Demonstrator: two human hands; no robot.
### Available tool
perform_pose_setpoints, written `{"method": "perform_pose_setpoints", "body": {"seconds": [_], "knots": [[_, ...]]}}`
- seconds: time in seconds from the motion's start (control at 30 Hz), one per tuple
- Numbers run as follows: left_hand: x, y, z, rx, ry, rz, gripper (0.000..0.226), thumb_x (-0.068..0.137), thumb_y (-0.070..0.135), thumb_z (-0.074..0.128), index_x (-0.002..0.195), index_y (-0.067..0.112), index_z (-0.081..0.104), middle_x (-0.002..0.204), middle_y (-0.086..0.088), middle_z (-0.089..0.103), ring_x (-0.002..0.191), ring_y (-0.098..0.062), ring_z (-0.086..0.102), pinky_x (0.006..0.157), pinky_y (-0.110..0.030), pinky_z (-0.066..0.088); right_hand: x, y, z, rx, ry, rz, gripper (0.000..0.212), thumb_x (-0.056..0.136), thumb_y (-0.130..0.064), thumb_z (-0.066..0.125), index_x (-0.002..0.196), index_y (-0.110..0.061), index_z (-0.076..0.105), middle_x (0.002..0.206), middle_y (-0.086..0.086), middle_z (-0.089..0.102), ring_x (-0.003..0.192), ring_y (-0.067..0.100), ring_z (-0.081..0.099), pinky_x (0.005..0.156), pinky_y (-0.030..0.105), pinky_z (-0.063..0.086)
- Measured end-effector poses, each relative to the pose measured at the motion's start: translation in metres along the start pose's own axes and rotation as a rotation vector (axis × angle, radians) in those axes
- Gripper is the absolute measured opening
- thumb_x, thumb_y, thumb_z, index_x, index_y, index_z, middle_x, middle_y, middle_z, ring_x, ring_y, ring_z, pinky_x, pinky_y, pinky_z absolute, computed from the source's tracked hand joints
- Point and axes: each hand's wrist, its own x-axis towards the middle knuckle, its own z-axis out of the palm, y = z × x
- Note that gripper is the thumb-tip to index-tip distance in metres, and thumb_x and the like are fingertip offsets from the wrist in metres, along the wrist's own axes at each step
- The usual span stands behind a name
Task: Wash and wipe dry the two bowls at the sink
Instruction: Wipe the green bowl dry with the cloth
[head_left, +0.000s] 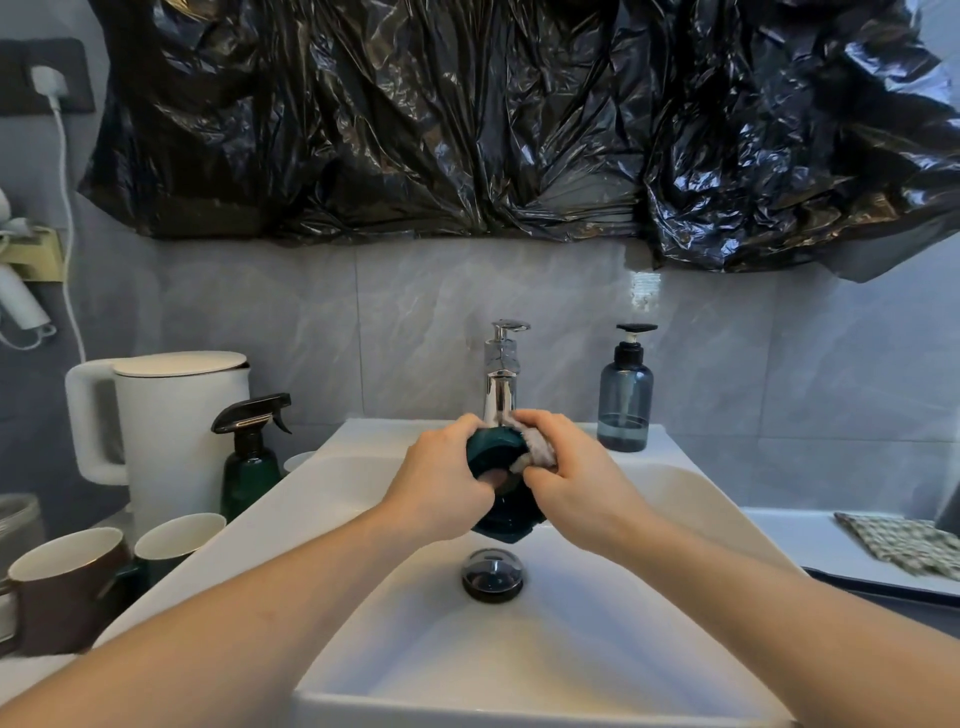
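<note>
A dark teal bowl (503, 512) hangs over the white sink (363, 483), just below the chrome tap (501, 382). It is tipped so that its foot ring faces me. My left hand (441, 480) grips it from the left, thumb on the base. My right hand (576, 486) holds a pale cloth (540, 451) pressed against the bowl's upper right edge. The bowl's inside is hidden. I cannot make out a second bowl for certain.
A black drain stopper (492, 575) sits in the basin. Left of the sink stand a white kettle (179, 426), a green spray bottle (252, 457), and two mugs (67, 582) (179, 538). A blue soap dispenser (625, 400) stands at the back right, and a checked cloth (904, 540) lies on the right counter.
</note>
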Motion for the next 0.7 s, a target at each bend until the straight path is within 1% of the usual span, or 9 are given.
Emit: {"method": "perform_pose_setpoints", "body": {"seconds": [0.13, 0.2, 0.27, 0.33, 0.4, 0.47, 0.53, 0.63, 0.7], "knots": [[0.001, 0.004, -0.002, -0.007, 0.066, -0.007, 0.031, 0.079, 0.014, 0.073, 0.104, 0.029, 0.060, 0.093, 0.006, 0.071, 0.091, -0.024, 0.064, 0.075, -0.039, 0.055, 0.004, -0.004, 0.004, 0.022, 0.029, -0.083, 0.063, 0.081, -0.012, 0.048, 0.141, -0.029, 0.054, 0.130, -0.016, 0.055, 0.120, 0.006, 0.054, 0.103, 0.023, 0.043], [0.002, 0.005, -0.003, -0.040, 0.144, -0.024, 0.029, 0.083, 0.016, 0.077, 0.103, 0.029, 0.061, 0.093, 0.009, 0.071, 0.089, -0.021, 0.064, 0.074, -0.035, 0.052, 0.006, 0.003, 0.002, 0.102, 0.042, 0.012, 0.054, 0.086, -0.012, 0.049, 0.136, -0.032, 0.055, 0.118, -0.011, 0.063, 0.111, 0.014, 0.061, 0.091, 0.029, 0.051], [0.003, 0.006, -0.004, -0.066, 0.198, -0.046, 0.027, 0.085, 0.018, 0.079, 0.104, 0.029, 0.063, 0.093, 0.009, 0.072, 0.089, -0.018, 0.063, 0.072, -0.032, 0.047, 0.006, 0.007, 0.000, 0.153, -0.011, 0.137, 0.041, 0.094, -0.012, 0.048, 0.128, -0.033, 0.054, 0.093, -0.007, 0.065, 0.085, 0.021, 0.066, 0.070, 0.034, 0.055], [0.003, 0.007, -0.003, -0.075, 0.189, -0.059, 0.026, 0.085, 0.018, 0.079, 0.104, 0.029, 0.063, 0.092, 0.010, 0.072, 0.088, -0.018, 0.063, 0.071, -0.029, 0.045, 0.005, 0.007, 0.000, 0.154, -0.004, 0.108, 0.041, 0.097, -0.010, 0.049, 0.130, -0.033, 0.055, 0.098, -0.007, 0.067, 0.087, 0.015, 0.066, 0.079, 0.036, 0.056], [0.003, 0.006, -0.001, -0.070, 0.172, -0.067, 0.026, 0.085, 0.018, 0.079, 0.102, 0.030, 0.062, 0.091, 0.010, 0.072, 0.087, -0.019, 0.064, 0.068, -0.029, 0.045, 0.004, 0.002, 0.001, 0.109, 0.042, -0.007, 0.054, 0.096, -0.007, 0.051, 0.143, -0.033, 0.053, 0.129, -0.011, 0.062, 0.116, 0.008, 0.059, 0.103, 0.029, 0.047], [0.003, 0.003, -0.002, -0.067, 0.184, -0.066, 0.027, 0.084, 0.017, 0.079, 0.100, 0.030, 0.062, 0.089, 0.011, 0.071, 0.086, -0.018, 0.063, 0.065, -0.028, 0.044, 0.004, -0.003, 0.001, 0.075, 0.051, -0.061, 0.060, 0.097, -0.005, 0.052, 0.150, -0.031, 0.047, 0.141, -0.013, 0.054, 0.128, 0.004, 0.050, 0.110, 0.025, 0.039], [0.003, 0.003, -0.003, -0.061, 0.204, -0.067, 0.027, 0.085, 0.017, 0.079, 0.101, 0.030, 0.063, 0.089, 0.011, 0.072, 0.086, -0.018, 0.063, 0.069, -0.030, 0.046, 0.004, 0.002, 0.001, 0.081, 0.043, -0.045, 0.053, 0.100, -0.010, 0.051, 0.146, -0.036, 0.050, 0.130, -0.015, 0.062, 0.118, 0.004, 0.058, 0.104, 0.026, 0.046], [0.002, 0.002, -0.003, -0.067, 0.215, -0.080, 0.026, 0.085, 0.019, 0.080, 0.102, 0.030, 0.063, 0.091, 0.011, 0.073, 0.088, -0.018, 0.064, 0.072, -0.031, 0.048, 0.002, 0.006, -0.001, 0.108, -0.070, 0.097, 0.027, 0.106, -0.025, 0.048, 0.129, -0.038, 0.052, 0.095, -0.008, 0.068, 0.079, 0.010, 0.067, 0.073, 0.031, 0.057], [0.001, 0.004, -0.002, -0.076, 0.205, -0.080, 0.026, 0.086, 0.019, 0.080, 0.103, 0.029, 0.063, 0.091, 0.010, 0.072, 0.088, -0.018, 0.064, 0.072, -0.030, 0.049, 0.001, 0.007, 0.001, 0.115, -0.059, 0.052, 0.034, 0.106, -0.022, 0.049, 0.135, -0.040, 0.049, 0.113, -0.007, 0.066, 0.093, 0.004, 0.066, 0.083, 0.025, 0.055]]}}
